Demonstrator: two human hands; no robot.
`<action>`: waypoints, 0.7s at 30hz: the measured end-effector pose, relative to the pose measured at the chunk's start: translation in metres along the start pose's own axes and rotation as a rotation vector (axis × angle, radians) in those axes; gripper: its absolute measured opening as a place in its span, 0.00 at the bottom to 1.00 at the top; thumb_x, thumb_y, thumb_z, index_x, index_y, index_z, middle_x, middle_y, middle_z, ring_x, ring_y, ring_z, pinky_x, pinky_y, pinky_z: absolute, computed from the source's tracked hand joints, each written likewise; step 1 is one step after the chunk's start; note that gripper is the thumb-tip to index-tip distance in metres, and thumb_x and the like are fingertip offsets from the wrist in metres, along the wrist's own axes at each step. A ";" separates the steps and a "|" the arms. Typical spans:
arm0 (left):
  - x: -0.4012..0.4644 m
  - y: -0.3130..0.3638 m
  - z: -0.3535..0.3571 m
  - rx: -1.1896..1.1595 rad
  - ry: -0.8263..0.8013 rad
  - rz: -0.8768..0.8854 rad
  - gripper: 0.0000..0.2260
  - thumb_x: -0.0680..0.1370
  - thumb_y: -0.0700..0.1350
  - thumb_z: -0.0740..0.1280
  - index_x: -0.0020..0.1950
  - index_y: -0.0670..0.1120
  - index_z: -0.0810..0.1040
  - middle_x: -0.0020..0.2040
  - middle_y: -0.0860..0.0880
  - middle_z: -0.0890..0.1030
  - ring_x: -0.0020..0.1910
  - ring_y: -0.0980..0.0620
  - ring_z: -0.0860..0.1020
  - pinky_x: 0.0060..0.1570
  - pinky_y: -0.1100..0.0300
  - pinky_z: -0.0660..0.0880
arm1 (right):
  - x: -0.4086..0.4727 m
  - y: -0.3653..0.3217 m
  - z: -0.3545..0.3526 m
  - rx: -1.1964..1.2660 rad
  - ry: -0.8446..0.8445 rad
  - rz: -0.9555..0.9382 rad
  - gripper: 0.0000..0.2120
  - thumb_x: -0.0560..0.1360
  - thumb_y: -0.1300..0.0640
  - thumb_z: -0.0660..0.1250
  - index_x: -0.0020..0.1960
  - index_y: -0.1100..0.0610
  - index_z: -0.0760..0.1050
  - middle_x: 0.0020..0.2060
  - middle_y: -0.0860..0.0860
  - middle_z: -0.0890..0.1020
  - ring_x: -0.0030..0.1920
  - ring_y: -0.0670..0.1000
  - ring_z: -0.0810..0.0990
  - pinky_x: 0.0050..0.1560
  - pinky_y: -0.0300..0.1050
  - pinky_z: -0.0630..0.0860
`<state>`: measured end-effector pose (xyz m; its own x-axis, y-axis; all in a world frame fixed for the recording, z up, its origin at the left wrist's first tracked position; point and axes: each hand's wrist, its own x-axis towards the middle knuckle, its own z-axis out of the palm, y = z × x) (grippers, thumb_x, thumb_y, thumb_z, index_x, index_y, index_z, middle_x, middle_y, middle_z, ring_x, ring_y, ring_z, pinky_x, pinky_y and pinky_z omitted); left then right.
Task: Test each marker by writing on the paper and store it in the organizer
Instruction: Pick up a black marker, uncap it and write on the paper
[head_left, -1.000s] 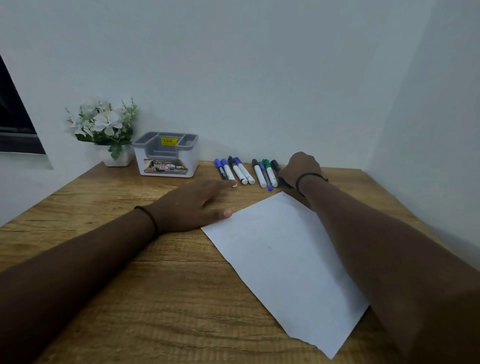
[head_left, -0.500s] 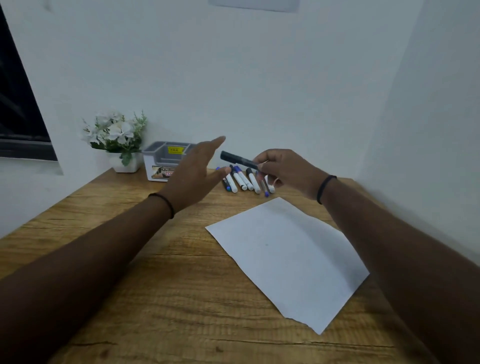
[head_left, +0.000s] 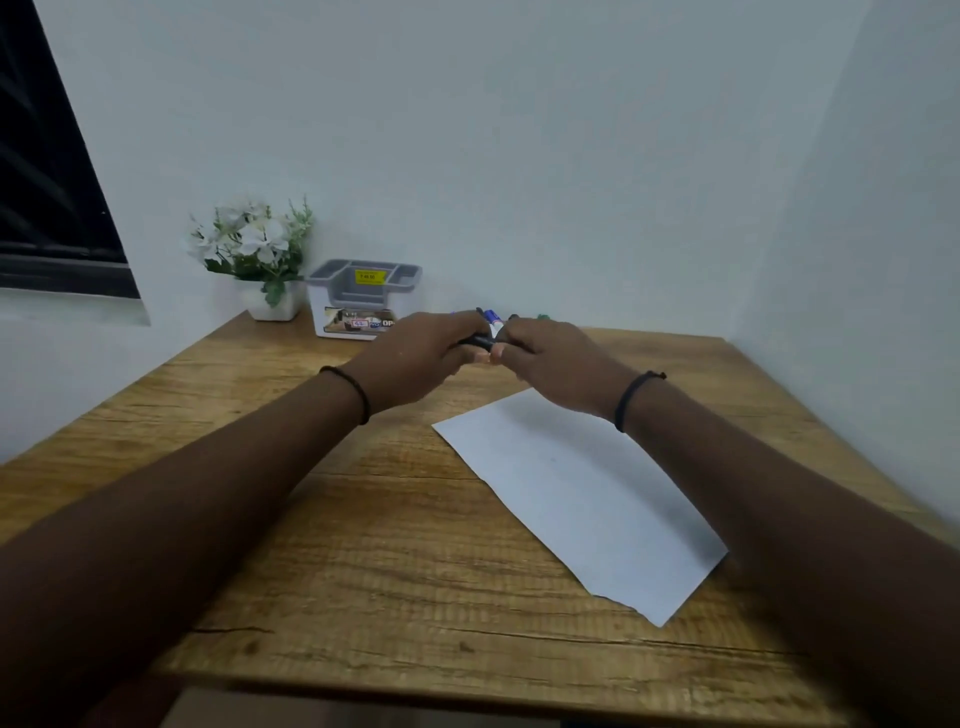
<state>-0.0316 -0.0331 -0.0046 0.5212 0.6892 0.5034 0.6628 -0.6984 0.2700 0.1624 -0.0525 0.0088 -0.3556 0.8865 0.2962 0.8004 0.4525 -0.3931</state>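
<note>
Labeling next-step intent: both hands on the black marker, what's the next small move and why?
Probably pull the cap off. Left hand and right hand both grip the black marker above the table, and the paper below shows no marks, so the writing test isn't done.

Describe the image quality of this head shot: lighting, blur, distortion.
Head view: dim, even, bluish light with soft shadows and no glare; the wide lens bows the wooden table edges; the left hand and right hand, gripping the black marker, look slightly smeared; the white sheet of paper is fairly sharp; the label on the grey-and-white plastic organizer is too soft to read.
</note>
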 end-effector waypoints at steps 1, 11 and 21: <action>-0.001 -0.002 0.001 0.050 0.007 0.037 0.05 0.80 0.48 0.62 0.52 0.48 0.74 0.39 0.51 0.78 0.36 0.52 0.76 0.34 0.57 0.69 | -0.001 0.000 0.002 -0.040 0.024 -0.013 0.14 0.82 0.49 0.60 0.47 0.58 0.76 0.38 0.53 0.78 0.38 0.51 0.74 0.41 0.51 0.70; -0.003 -0.009 0.002 0.286 0.072 0.082 0.08 0.81 0.49 0.59 0.54 0.46 0.73 0.43 0.47 0.81 0.37 0.46 0.78 0.33 0.55 0.72 | -0.003 -0.001 0.006 -0.094 0.141 -0.009 0.19 0.81 0.47 0.61 0.42 0.60 0.80 0.36 0.55 0.80 0.37 0.54 0.77 0.38 0.49 0.72; -0.012 -0.037 -0.009 0.182 0.069 -0.115 0.13 0.82 0.52 0.55 0.51 0.44 0.73 0.43 0.47 0.77 0.40 0.48 0.75 0.38 0.53 0.71 | -0.020 0.021 -0.012 0.580 -0.064 0.198 0.16 0.83 0.61 0.56 0.64 0.45 0.73 0.39 0.51 0.79 0.29 0.46 0.72 0.24 0.37 0.65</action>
<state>-0.0667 -0.0173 -0.0134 0.4030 0.7428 0.5347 0.8048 -0.5658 0.1795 0.1921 -0.0620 0.0055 -0.2701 0.9549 0.1235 0.4679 0.2422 -0.8499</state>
